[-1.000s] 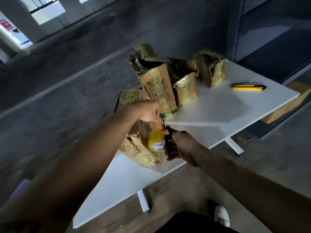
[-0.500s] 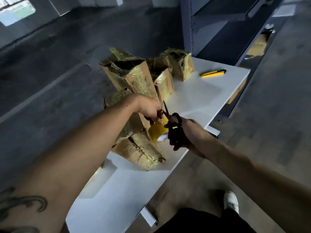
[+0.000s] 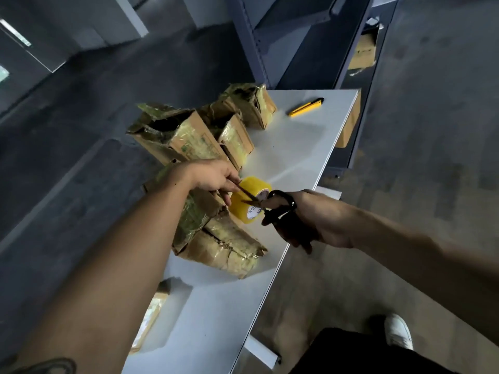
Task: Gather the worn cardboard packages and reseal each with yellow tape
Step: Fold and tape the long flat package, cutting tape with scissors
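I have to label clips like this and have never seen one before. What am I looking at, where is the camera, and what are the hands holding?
There is no machine here. A person works with bare hands, and the single picture comes from a camera worn on their head, looking down, so both arms reach in from the bottom edge. The right hand grips black scissors, with the blades open toward a yellow tape roll. The left hand reaches to the same spot, but what its fingers pinch is too small to tell. On the white table sit several worn cardboard packages patched with shiny tape, the tallest open on top. A yellow utility knife lies near the far end.
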Motion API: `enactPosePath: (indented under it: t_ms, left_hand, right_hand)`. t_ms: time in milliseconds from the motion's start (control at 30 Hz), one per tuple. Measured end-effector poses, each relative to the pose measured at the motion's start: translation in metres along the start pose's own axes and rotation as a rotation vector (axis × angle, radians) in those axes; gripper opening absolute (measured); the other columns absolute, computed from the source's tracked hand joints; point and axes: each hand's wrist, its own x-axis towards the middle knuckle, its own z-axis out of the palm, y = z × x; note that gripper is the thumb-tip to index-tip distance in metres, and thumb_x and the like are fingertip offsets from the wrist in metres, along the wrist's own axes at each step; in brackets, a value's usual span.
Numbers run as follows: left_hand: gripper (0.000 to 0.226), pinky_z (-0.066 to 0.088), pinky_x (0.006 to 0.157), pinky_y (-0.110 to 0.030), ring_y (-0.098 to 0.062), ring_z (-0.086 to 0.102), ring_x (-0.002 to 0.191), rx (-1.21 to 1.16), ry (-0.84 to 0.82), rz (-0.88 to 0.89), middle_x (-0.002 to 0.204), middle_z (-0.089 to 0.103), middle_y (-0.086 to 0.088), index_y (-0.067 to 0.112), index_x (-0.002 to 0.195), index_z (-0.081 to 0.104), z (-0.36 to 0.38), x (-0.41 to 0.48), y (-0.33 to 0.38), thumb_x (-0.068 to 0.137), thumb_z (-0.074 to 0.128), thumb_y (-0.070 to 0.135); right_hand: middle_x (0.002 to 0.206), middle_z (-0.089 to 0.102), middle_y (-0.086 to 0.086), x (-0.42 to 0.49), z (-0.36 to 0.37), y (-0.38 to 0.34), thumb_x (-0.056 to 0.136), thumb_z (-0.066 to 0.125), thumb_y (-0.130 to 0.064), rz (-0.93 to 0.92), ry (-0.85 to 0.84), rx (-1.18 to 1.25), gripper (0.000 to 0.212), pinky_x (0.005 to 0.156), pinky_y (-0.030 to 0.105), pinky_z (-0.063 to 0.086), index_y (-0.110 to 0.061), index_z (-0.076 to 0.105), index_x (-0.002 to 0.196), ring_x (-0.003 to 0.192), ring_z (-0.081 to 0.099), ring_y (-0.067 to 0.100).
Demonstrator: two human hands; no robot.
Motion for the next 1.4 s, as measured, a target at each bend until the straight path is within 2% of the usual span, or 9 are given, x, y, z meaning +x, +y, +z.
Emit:
enactPosePath:
  t_ms: [167, 367, 533, 633, 700, 833, 1100, 1300, 1400]
  left_hand:
    - [0.032, 0.054, 0.06, -0.021, -0.003, 0.07, 0.065, -0.019, 0.014, -0.033, 0.072, 0.073, 0.005, 0.009, 0.131, 0.058, 0.001, 0.004, 0.006, 0.1, 0.056, 0.016]
    - [0.033, 0.046, 0.061, -0.019, -0.007, 0.071, 0.074, -0.014, 0.081, -0.046, 0.08, 0.076, 0.0, 0.016, 0.13, 0.062, 0.003, 0.002, 0.007, 0.098, 0.06, 0.024]
    - [0.037, 0.042, 0.061, -0.024, -0.006, 0.071, 0.075, -0.027, 0.096, -0.064, 0.085, 0.076, -0.003, 0.014, 0.133, 0.059, 0.005, -0.001, 0.01, 0.097, 0.06, 0.024]
    - [0.039, 0.047, 0.057, -0.016, -0.009, 0.073, 0.079, -0.087, 0.084, -0.067, 0.09, 0.077, -0.004, 0.011, 0.135, 0.056, 0.006, -0.001, 0.01, 0.097, 0.06, 0.02]
    - [0.039, 0.048, 0.06, -0.017, -0.008, 0.074, 0.08, -0.087, 0.089, -0.065, 0.088, 0.077, -0.002, 0.013, 0.135, 0.055, 0.006, -0.001, 0.01, 0.097, 0.06, 0.021]
    - [0.037, 0.051, 0.086, -0.033, -0.008, 0.073, 0.083, -0.056, 0.096, -0.051, 0.084, 0.077, 0.002, 0.016, 0.132, 0.058, 0.007, 0.002, 0.006, 0.096, 0.061, 0.025]
    - [0.036, 0.052, 0.09, -0.033, -0.005, 0.073, 0.081, -0.072, 0.117, -0.011, 0.086, 0.077, 0.001, 0.014, 0.131, 0.06, 0.012, 0.003, 0.001, 0.097, 0.062, 0.024]
    - [0.031, 0.049, 0.064, -0.023, -0.003, 0.072, 0.076, -0.101, 0.157, 0.032, 0.076, 0.073, 0.015, 0.013, 0.129, 0.061, 0.019, -0.005, 0.006, 0.099, 0.059, 0.02]
    - [0.015, 0.047, 0.066, -0.025, -0.002, 0.073, 0.077, -0.17, 0.259, 0.085, 0.086, 0.072, 0.018, 0.027, 0.106, 0.067, 0.024, -0.007, 0.008, 0.099, 0.058, 0.017]
  right_hand:
    - [0.064, 0.054, 0.009, 0.0, -0.008, 0.011, 0.096, 0.053, -0.035, 0.075, -0.025, -0.119, 0.045, 0.039, 0.023, 0.039, 0.006, 0.067, 0.11, 0.051, 0.05, 0.022]
    - [0.059, 0.057, 0.006, 0.023, -0.009, 0.024, 0.099, 0.052, -0.043, 0.134, -0.057, -0.145, 0.042, 0.039, 0.023, 0.039, -0.004, 0.068, 0.095, 0.046, 0.051, 0.02]
    - [0.061, 0.057, 0.008, 0.04, -0.006, 0.026, 0.098, 0.055, -0.045, 0.146, -0.033, -0.169, 0.051, 0.04, 0.022, 0.041, 0.003, 0.068, 0.109, 0.045, 0.053, 0.02]
    - [0.062, 0.058, 0.009, 0.048, -0.004, 0.027, 0.098, 0.055, -0.045, 0.147, -0.024, -0.163, 0.05, 0.04, 0.021, 0.042, 0.001, 0.068, 0.112, 0.045, 0.053, 0.019]
    - [0.065, 0.058, 0.009, 0.053, -0.003, 0.027, 0.098, 0.055, -0.047, 0.151, -0.03, -0.151, 0.049, 0.04, 0.021, 0.042, -0.002, 0.069, 0.112, 0.045, 0.053, 0.018]
    - [0.07, 0.058, 0.009, 0.063, 0.001, 0.03, 0.096, 0.058, -0.048, 0.142, -0.029, -0.115, 0.045, 0.041, 0.02, 0.042, -0.006, 0.07, 0.107, 0.047, 0.053, 0.017]
    - [0.07, 0.055, 0.006, 0.066, 0.002, 0.04, 0.099, 0.059, -0.039, 0.08, -0.039, -0.045, 0.03, 0.042, 0.022, 0.039, -0.014, 0.074, 0.092, 0.053, 0.051, 0.016]
    - [0.065, 0.056, 0.007, 0.067, 0.005, 0.044, 0.097, 0.064, -0.022, 0.079, -0.016, -0.082, 0.019, 0.038, 0.019, 0.04, -0.006, 0.072, 0.09, 0.046, 0.052, 0.011]
    - [0.065, 0.056, 0.008, 0.073, 0.007, 0.054, 0.094, 0.068, -0.025, 0.119, 0.033, -0.127, 0.023, 0.039, 0.02, 0.042, -0.002, 0.068, 0.093, 0.045, 0.052, 0.012]
